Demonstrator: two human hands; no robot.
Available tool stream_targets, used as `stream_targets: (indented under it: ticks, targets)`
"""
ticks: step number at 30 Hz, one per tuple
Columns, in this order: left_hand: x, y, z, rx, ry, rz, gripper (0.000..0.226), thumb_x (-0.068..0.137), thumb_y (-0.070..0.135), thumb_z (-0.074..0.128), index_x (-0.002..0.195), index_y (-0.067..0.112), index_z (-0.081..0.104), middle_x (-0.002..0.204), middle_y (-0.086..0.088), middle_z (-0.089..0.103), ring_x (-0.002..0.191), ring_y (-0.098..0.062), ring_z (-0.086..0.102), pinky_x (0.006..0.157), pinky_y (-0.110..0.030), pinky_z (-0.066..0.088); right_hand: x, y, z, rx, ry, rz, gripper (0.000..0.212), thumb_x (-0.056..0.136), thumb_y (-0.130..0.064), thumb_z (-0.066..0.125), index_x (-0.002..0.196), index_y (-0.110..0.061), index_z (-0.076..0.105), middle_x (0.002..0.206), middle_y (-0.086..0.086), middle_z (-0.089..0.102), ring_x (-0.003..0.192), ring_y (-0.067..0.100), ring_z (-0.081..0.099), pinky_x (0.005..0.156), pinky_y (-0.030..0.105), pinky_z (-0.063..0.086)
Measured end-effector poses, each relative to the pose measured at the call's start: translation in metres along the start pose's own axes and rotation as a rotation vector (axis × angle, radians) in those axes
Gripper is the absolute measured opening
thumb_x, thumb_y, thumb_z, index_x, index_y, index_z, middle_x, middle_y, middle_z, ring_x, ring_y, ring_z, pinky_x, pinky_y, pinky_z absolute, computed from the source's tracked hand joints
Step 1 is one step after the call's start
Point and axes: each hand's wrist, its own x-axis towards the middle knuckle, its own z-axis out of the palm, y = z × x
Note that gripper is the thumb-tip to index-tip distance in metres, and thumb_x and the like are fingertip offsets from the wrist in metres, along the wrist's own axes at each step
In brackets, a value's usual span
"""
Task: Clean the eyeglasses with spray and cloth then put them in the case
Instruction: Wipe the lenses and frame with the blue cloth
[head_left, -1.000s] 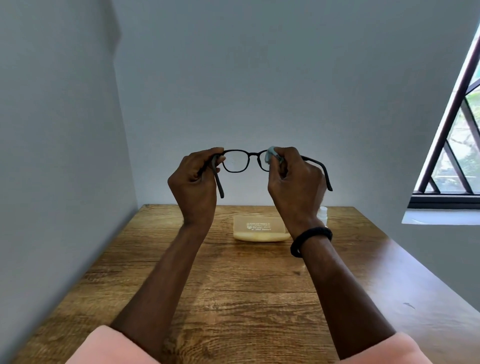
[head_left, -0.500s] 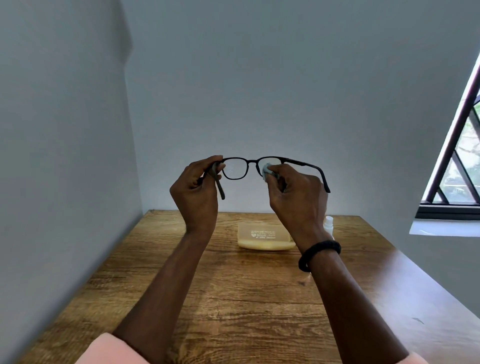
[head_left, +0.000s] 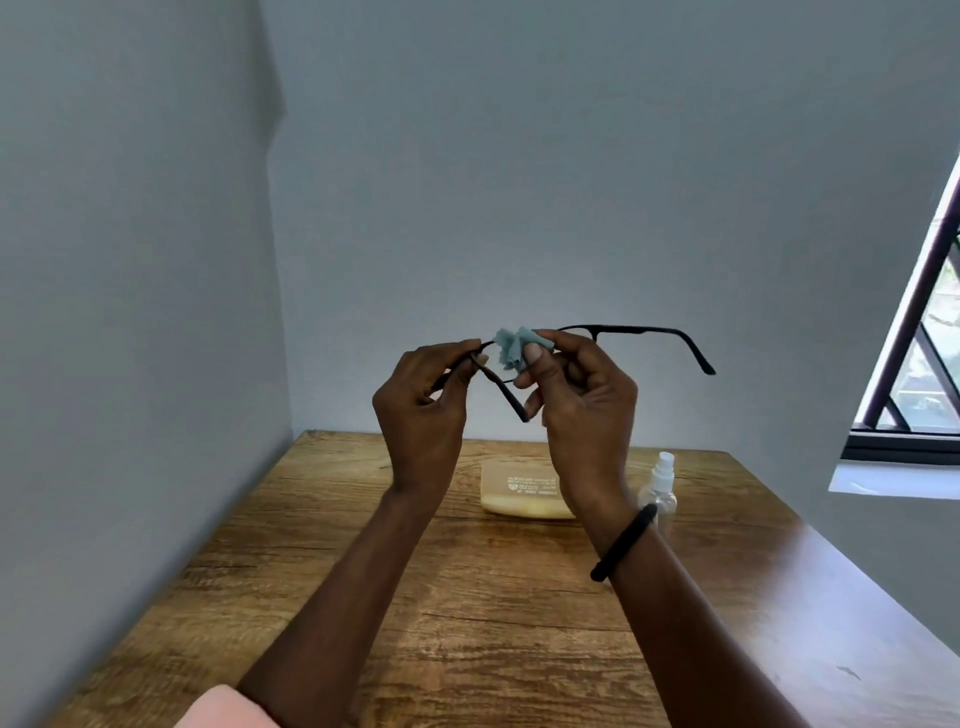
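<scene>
Eyeglasses (head_left: 644, 329) between hands, cloth (head_left: 511, 347) pinched by right hand (head_left: 582, 395)

A wooden table (head_left: 493, 597) stands in a corner of grey walls (head_left: 571, 182), beside a dark-framed window (head_left: 927, 369).

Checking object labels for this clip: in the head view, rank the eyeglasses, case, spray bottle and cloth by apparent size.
1. eyeglasses, widest span, though nearest the camera.
2. case, partly hidden.
3. spray bottle and the bunched cloth look alike; not ranked.
</scene>
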Motion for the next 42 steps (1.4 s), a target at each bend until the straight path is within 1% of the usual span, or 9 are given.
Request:
stream_targets:
  ticks: [3,6,11,17,21,28,33,38,42]
  targets:
    - [-0.001,0.004,0.001,0.022,-0.032,0.061,0.024,0.090,0.003,0.074,0.107,0.020,0.077,0.100,0.006,0.075,0.096,-0.015,0.072,0.079,-0.027,0.060,0.002,0.004,0.002,0.054,-0.089,0.058,0.016,0.097,-0.011,0.067,0.111,-0.007,0.074,0.079,0.011,0.075,0.058,0.016,0.065,0.050,0.023,0.050]
    - [-0.004,0.003,0.002,0.065,-0.077,0.092,0.024,0.089,-0.004,0.072,0.107,0.011,0.078,0.099,0.002,0.075,0.094,-0.018,0.072,0.079,-0.036,0.062,-0.001,0.008,0.003,0.052,-0.184,0.052,0.020,0.096,-0.004,0.065,0.115,-0.003,0.072,0.087,0.015,0.074,0.061,0.011,0.065,0.050,0.015,0.047]
    - [-0.002,0.002,-0.001,0.106,-0.070,0.135,0.020,0.087,-0.003,0.070,0.102,0.008,0.079,0.097,0.006,0.073,0.090,-0.018,0.072,0.076,-0.041,0.062,-0.002,0.016,0.003,-0.173,-0.275,-0.122,0.030,0.093,-0.002,0.070,0.121,-0.014,0.071,0.093,0.003,0.074,0.069,0.011,0.070,0.060,0.025,0.057]
    - [-0.003,0.003,0.000,0.177,-0.092,0.209,0.010,0.086,0.002,0.075,0.095,0.005,0.078,0.091,-0.001,0.076,0.085,-0.017,0.070,0.071,-0.039,0.059,0.001,0.022,0.008,-0.211,-0.138,-0.345,0.025,0.086,0.005,0.071,0.108,-0.005,0.075,0.097,0.001,0.077,0.082,0.013,0.073,0.070,0.037,0.061]
    - [-0.003,0.004,0.001,0.226,-0.117,0.267,0.006,0.086,0.004,0.076,0.091,0.004,0.078,0.087,-0.003,0.076,0.082,-0.019,0.068,0.069,-0.037,0.056,0.000,0.022,0.008,-0.306,-0.049,-0.440,0.020,0.082,0.007,0.073,0.100,-0.002,0.076,0.089,0.000,0.076,0.071,0.002,0.066,0.063,0.015,0.050]
    - [-0.006,0.007,0.002,0.192,-0.116,0.259,0.004,0.086,0.007,0.077,0.088,0.003,0.077,0.084,-0.004,0.075,0.077,-0.022,0.067,0.064,-0.043,0.056,-0.007,0.014,0.010,-0.283,0.015,-0.444,0.008,0.085,-0.005,0.071,0.093,-0.005,0.074,0.074,-0.001,0.071,0.058,0.008,0.060,0.053,0.020,0.047]
    - [-0.005,0.009,0.001,0.181,-0.098,0.261,0.006,0.090,0.014,0.075,0.089,0.008,0.077,0.083,0.000,0.074,0.076,-0.020,0.066,0.066,-0.037,0.054,-0.010,0.001,0.015,-0.173,0.026,-0.365,0.005,0.087,-0.003,0.070,0.091,-0.003,0.073,0.076,-0.001,0.071,0.063,0.009,0.062,0.055,0.022,0.050]
    - [-0.006,-0.002,0.000,0.208,-0.104,0.238,0.013,0.091,0.022,0.076,0.095,0.010,0.078,0.086,0.000,0.075,0.079,-0.017,0.067,0.067,-0.036,0.056,-0.012,-0.019,0.015,-0.111,0.048,-0.353,0.020,0.090,-0.007,0.070,0.097,-0.026,0.070,0.080,-0.011,0.071,0.066,0.016,0.066,0.055,0.035,0.055]
    - [-0.008,-0.010,0.000,0.196,-0.116,0.220,0.014,0.088,0.017,0.081,0.100,0.010,0.079,0.089,-0.001,0.076,0.081,-0.018,0.067,0.065,-0.042,0.058,-0.014,-0.026,0.011,-0.037,0.047,-0.281,0.008,0.093,-0.007,0.069,0.099,-0.012,0.072,0.075,-0.004,0.069,0.061,0.015,0.063,0.052,0.031,0.050]
